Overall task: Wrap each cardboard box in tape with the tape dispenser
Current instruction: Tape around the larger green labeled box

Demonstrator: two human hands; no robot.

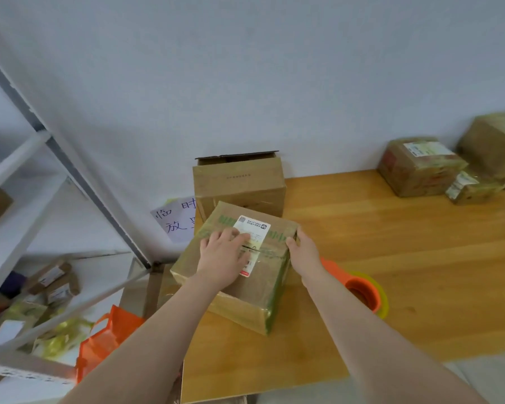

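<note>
Small parcels (53, 275) are being kept on the white metal shelf rack (27, 182). One open-topped brown cardboard box (239, 185) is standing on the wooden tabletop (391, 243), its inside hidden. In front, one tape-wrapped brown cardboard box (245, 298) is being held skew, a corner pointing nearward. It is being pressed by the left hand (225, 258), grip flat, and clasped at its right edge by the right hand (302, 252), grip curled. One orange tape dispenser (365, 290) is lying alongside, its length running far-left to near-right. At least three taped boxes (417, 170) are sitting far right.
</note>
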